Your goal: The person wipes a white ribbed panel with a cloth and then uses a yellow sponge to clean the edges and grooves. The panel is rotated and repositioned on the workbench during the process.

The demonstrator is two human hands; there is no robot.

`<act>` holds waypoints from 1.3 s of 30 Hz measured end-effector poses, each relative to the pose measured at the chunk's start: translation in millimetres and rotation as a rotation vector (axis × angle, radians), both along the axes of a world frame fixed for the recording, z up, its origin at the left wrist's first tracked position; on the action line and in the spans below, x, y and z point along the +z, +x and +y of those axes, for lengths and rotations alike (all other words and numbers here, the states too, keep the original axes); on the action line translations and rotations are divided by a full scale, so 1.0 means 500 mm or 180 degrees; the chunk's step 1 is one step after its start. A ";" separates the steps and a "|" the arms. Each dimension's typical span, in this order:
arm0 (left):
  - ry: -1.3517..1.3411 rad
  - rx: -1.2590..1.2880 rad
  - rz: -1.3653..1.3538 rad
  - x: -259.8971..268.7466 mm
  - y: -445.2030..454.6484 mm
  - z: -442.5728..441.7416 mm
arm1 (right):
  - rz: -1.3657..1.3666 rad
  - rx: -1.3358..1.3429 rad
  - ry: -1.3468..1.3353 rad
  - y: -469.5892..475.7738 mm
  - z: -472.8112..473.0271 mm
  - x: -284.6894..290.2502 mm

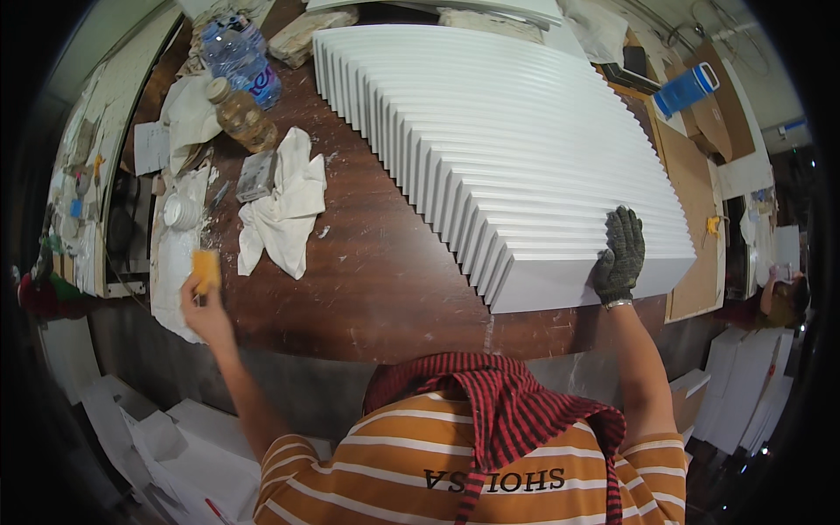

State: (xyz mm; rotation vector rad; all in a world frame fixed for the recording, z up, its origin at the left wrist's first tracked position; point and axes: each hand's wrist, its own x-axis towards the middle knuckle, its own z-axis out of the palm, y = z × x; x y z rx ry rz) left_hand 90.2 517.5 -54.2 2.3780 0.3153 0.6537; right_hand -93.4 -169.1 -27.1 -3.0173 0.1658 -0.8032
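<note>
My bare left hand [207, 314] grips a yellow sponge-like block [207, 270] above the left end of the bench, beside a white-smeared board [177, 275]. On my right hand [620, 256] is a dark knitted work glove. It rests with fingers extended on the near end of a long row of white panels [499, 151]. The panels stand on edge, packed close and stepped diagonally across the brown wooden table [367, 275]. Between my hands lies a crumpled white cloth [289, 203], with a small grey box [256, 176] at its upper left.
Plastic bottles [243, 118] stand at the back left, near a white round container [180, 211]. A blue bottle [686, 88] lies by cardboard at the right. White boxes [190, 446] fill the floor at lower left. Another person [784, 298] is at the far right.
</note>
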 end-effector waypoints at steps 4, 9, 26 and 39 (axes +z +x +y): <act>-0.0521 -0.1920 -0.0257 0.015 0.023 -0.356 | 0.0057 -0.0033 -0.0007 -0.002 0.002 0.003; -0.0716 -0.3170 -0.0349 0.085 0.080 -0.614 | -0.0034 -0.0006 0.0037 0.003 0.010 0.011; 0.0386 -0.2725 -0.0774 0.162 0.186 -0.609 | 0.0097 -0.0131 0.0004 -0.001 -0.007 0.007; 0.1034 -0.4388 -0.0909 0.133 0.309 -0.573 | 0.0059 -0.0144 0.0083 0.004 0.006 0.021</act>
